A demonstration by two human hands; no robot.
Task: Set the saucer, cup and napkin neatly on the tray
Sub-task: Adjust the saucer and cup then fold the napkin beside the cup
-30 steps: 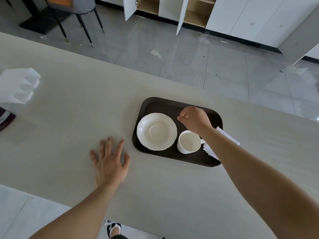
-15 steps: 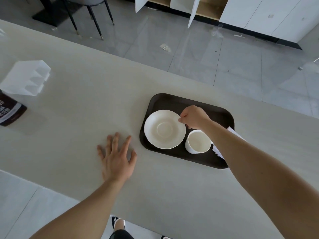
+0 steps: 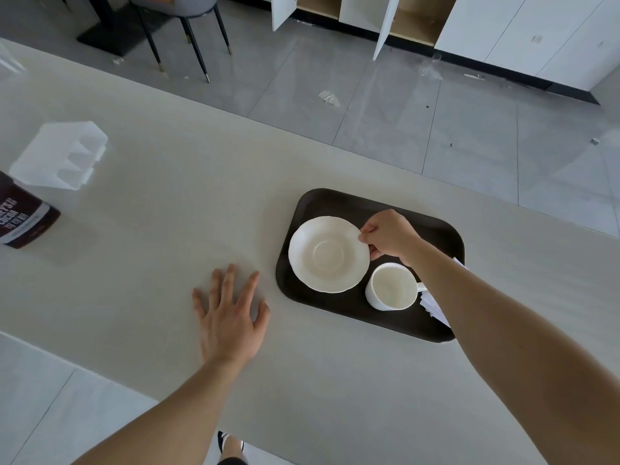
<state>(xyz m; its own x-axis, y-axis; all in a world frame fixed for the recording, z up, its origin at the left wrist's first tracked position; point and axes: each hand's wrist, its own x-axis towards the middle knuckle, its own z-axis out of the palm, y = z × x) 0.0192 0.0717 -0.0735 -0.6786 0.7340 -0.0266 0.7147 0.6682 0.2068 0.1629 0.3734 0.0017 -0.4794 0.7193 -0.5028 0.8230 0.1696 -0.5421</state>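
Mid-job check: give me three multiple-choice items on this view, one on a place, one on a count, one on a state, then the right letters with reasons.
1. Where does the cup stand?
A. On the saucer
B. On the tray, beside the saucer
C. On the table, off the tray

2. How many white dishes are on the tray?
A. One
B. Two
C. Three

3. What is the right hand doing?
A. Pinching the saucer's rim
B. Lying flat on the table
C. Holding the cup's handle

Answers:
1 B: the cup sits on the dark tray surface, next to the saucer.
2 B: only the saucer and the cup.
3 A: its fingers close on the saucer's right edge; the left hand lies flat on the table.
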